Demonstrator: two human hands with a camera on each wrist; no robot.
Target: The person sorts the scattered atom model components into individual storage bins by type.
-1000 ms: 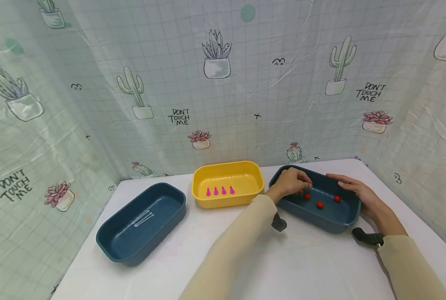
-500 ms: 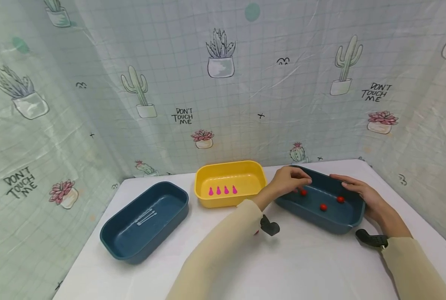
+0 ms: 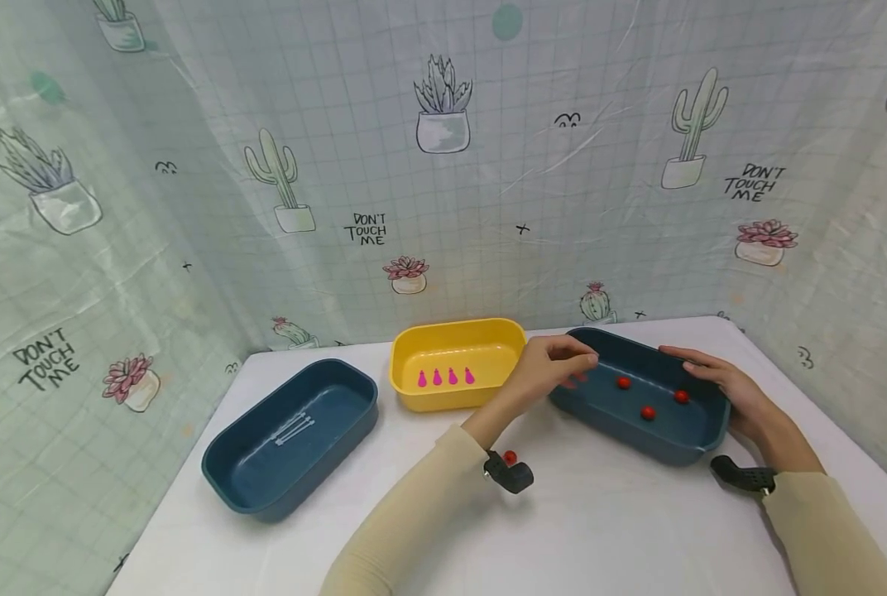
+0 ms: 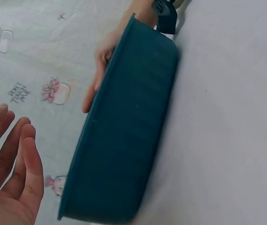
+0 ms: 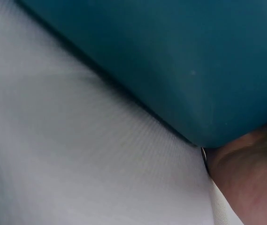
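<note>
My left hand (image 3: pixel 551 364) hovers over the left end of the right-hand dark blue tray (image 3: pixel 622 430). Its fingers bend loosely towards the thumb, and the left wrist view shows nothing between them. A blurred red spot (image 3: pixel 576 379) appears just below those fingertips. Inside that tray lie three small red balls, among them a front ball (image 3: pixel 648 412). At the tray's right end my right hand (image 3: pixel 741 397) holds the rim, thumb towards the inside and a finger along the far edge. The right wrist view shows only part of this hand (image 5: pixel 246 173), against the tray's corner.
A yellow tray (image 3: pixel 451 402) with several pink pear-shaped pieces (image 3: pixel 438 377) stands at the back centre. Another dark blue tray (image 3: pixel 332 463), at left, holds thin white sticks (image 3: pixel 293 429). One small red piece (image 3: pixel 510 457) rests on the white table (image 3: pixel 563 530) beside my left wrist.
My left hand has drawn back leftwards and up from inside the tray. One red ball has shifted right within the tray. The red piece on the table has come into view. My right hand stays put.
</note>
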